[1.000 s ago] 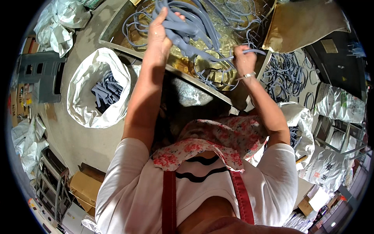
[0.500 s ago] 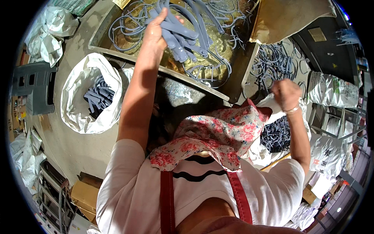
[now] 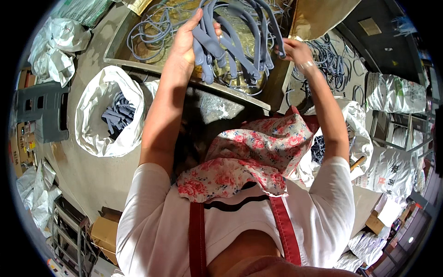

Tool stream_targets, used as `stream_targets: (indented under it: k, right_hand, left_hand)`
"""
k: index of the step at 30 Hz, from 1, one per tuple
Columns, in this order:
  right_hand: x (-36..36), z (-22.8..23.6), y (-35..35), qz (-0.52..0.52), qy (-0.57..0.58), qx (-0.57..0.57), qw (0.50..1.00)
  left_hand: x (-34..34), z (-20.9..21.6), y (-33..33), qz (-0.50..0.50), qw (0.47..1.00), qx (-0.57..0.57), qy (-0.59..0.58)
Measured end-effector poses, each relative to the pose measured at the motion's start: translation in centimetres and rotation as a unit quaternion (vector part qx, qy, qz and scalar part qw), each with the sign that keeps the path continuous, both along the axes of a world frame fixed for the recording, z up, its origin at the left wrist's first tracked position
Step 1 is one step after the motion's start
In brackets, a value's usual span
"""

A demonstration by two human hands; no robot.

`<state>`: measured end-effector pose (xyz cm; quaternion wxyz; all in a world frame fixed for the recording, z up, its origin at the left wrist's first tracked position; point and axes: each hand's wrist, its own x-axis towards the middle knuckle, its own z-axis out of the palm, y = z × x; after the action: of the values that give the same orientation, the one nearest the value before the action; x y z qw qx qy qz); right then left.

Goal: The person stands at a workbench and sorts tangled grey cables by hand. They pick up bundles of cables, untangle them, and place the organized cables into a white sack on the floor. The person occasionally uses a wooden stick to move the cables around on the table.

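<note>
A bunch of grey curved plastic strips (image 3: 210,44), with broad flat ends, hangs over the shallow metal tray (image 3: 134,69). My left hand (image 3: 187,39) is closed round the bunch, thumb on the near side. The strips arch over to the right and their ends dangle. At the bunch's right edge, my right hand (image 3: 295,51) pinches the end of an outer strip; its fingertips are partly hidden. Under the bunch, the tray holds shallow yellowish liquid and thin grey looped pieces (image 3: 150,34).
A white sack (image 3: 85,111) with grey pieces stands at left; another open sack (image 3: 360,120) is by my right arm. A heap of thin grey scraps (image 3: 330,60) lies right of the tray. A tan sheet (image 3: 318,18) overhangs the tray's right side. A grey plastic stool (image 3: 48,111) stands far left.
My right hand has moved up and left from above the right sack to the bunch and taken hold of a strip. The strips in my left hand have spread and swung right.
</note>
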<state>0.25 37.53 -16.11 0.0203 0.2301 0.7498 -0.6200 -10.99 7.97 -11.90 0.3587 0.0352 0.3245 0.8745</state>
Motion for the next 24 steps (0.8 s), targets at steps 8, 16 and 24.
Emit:
stream_targets:
  k: [8, 16, 24]
  right_hand:
    - [-6.9, -8.3, -5.4, 0.193, -0.040, -0.407, 0.892]
    - [-5.2, -7.6, -9.3, 0.169, -0.032, -0.385, 0.907]
    - [-6.4, -5.8, -12.7, 0.066, -0.079, -0.320, 0.942]
  left_hand:
    - [1.0, 1.6, 0.6, -0.040, 0.994, 0.000, -0.106]
    - [0.4, 1.1, 0.4, -0.034, 0.996, -0.047, -0.073]
    - [-0.7, -1.8, -0.2, -0.032, 0.999, 0.018, -0.029]
